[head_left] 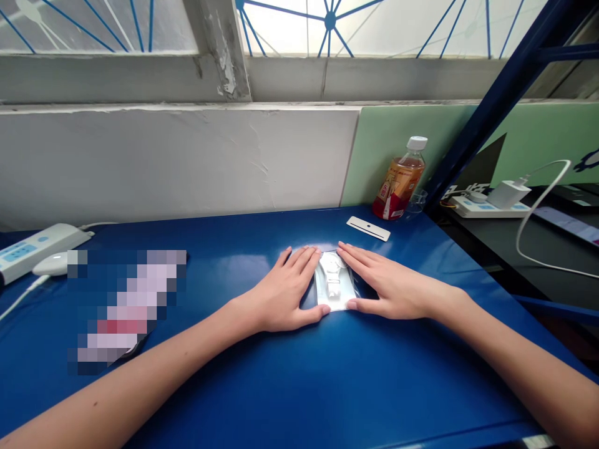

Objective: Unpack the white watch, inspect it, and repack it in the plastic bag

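A small clear plastic packet (347, 288) lies flat on the blue tabletop (337, 374). Inside it is a white item (332, 274), perhaps a coiled cable; its exact kind cannot be made out. My left hand (294, 292) lies against the packet's left edge, fingers stretched and thumb at the lower left corner. On the opposite side, my right hand (388, 284) touches the right edge, its fingers also straight and its thumb near the lower right corner. Both hands are open and rest on the table.
A drink bottle (400, 181) and a white card-like strip (368, 228) are at the back right. On the left are a power strip (42, 244), a white charger (56, 264) and a pixelated flat object (135, 305). A blue metal post (491, 106) rises at right.
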